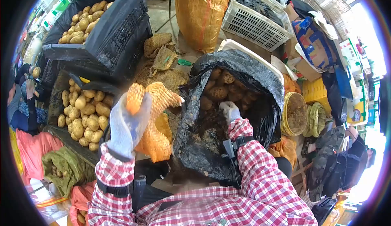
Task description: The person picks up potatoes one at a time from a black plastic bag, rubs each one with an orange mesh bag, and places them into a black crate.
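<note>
My left hand [129,122], in a grey-white glove, is closed around an orange mesh cloth [157,144] that hangs down beside it. My right hand [230,111], gloved too, reaches into a crate lined with a black plastic bag [260,65]. Its fingers are curled in against dirty potatoes [218,92] and dark soil; whatever they hold, if anything, is hidden. Loose soil and debris lie at the near side of the bag. To the left of my left hand, cleaner potatoes [87,112] fill a black-lined crate.
Another potato crate [118,34] stands at the upper left. A tall orange sack [201,14] and a white crate [256,26] are beyond the bag. A yellow bucket [295,114] is right of it. People are at both side edges.
</note>
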Demonstrator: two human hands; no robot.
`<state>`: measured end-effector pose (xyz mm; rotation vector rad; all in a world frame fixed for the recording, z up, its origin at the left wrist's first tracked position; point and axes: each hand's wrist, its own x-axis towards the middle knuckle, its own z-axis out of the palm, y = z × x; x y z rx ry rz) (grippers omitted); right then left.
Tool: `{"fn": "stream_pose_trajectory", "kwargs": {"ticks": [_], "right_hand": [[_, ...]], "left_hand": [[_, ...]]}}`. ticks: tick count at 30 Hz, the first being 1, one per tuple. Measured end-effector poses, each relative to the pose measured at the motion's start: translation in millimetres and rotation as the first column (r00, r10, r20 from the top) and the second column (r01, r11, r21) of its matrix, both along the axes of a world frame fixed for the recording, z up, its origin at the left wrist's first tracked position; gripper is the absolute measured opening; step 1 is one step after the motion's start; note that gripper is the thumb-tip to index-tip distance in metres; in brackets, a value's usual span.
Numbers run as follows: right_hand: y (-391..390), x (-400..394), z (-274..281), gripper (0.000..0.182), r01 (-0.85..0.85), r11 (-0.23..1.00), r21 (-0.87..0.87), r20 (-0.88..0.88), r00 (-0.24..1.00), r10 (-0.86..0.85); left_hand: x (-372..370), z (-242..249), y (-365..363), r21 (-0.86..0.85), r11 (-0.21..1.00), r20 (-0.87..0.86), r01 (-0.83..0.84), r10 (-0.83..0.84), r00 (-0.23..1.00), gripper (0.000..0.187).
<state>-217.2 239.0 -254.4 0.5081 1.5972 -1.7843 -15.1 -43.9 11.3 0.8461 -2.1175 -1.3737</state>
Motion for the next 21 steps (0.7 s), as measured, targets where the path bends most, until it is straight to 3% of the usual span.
{"fn": "stream_pose_trajectory", "kwargs": {"ticks": [2, 3, 4, 5, 7, 8, 10, 13, 15, 17, 21], "right_hand": [[22.3, -29.4, -79.4, 0.053, 0.016, 0.969, -0.246, 0.467, 0.878, 0.104], [15.5, -16.3, -86.8, 0.053, -0.293, 0.954, 0.065, 0.175, 0.945, 0.278], [2.6, -4.1, -81.0, 0.054, -0.516, 0.575, 0.635, 0.015, 0.753, 0.658], [-9.3, 2.3, -83.2, 0.054, -0.488, 0.297, 0.821, 0.060, 0.591, 0.804], [-28.6, 12.8, -97.9, 0.054, -0.415, 0.042, 0.909, 0.152, 0.423, 0.894], [-34.9, 17.9, -107.4, 0.055, -0.379, -0.042, 0.925, 0.195, 0.374, 0.907], [-35.9, 25.4, -122.8, 0.055, -0.364, -0.122, 0.923, 0.253, 0.335, 0.908], [-29.1, 29.5, -118.3, 0.056, -0.403, -0.121, 0.907, 0.259, 0.310, 0.915], [-30.1, 28.5, -97.3, 0.057, -0.434, -0.036, 0.900, 0.197, 0.333, 0.922], [-31.6, 26.8, -72.9, 0.058, -0.465, 0.104, 0.879, 0.094, 0.383, 0.919], [-25.5, 31.8, -8.5, 0.059, -0.503, 0.562, 0.657, -0.196, 0.606, 0.771]], "left_hand": [[-3.5, 0.4, 8.5, 0.007, 1.000, 0.003, 0.015, -0.015, 1.000, 0.018], [-5.0, 1.7, 11.8, -0.006, 1.000, -0.002, 0.014, -0.014, 1.000, 0.017], [-5.9, 0.9, 12.0, 0.033, 0.999, 0.036, 0.029, -0.030, 0.999, 0.017], [-9.2, 0.7, 15.0, 0.057, 0.998, 0.052, 0.019, -0.022, 0.998, 0.015], [-14.7, 0.7, 19.1, -0.032, 0.999, 0.115, 0.039, -0.035, 0.993, 0.014], [-17.5, 2.8, 21.6, 0.029, 0.998, 0.126, 0.050, -0.053, 0.991, 0.015], [-20.6, 5.7, 24.9, 0.072, 0.995, 0.178, 0.071, -0.083, 0.981, 0.017], [-18.2, 11.0, 20.9, 0.019, 0.986, 0.186, 0.165, -0.166, 0.968, 0.022], [-17.8, 15.3, 21.9, 0.039, 0.988, 0.113, 0.152, -0.156, 0.981, 0.023], [-15.6, 15.0, 26.4, 0.000, 0.990, 0.016, 0.143, -0.143, 0.990, 0.021], [-4.8, 7.6, 28.1, 0.005, 0.974, -0.086, 0.229, -0.227, 0.970, 0.013]]}}
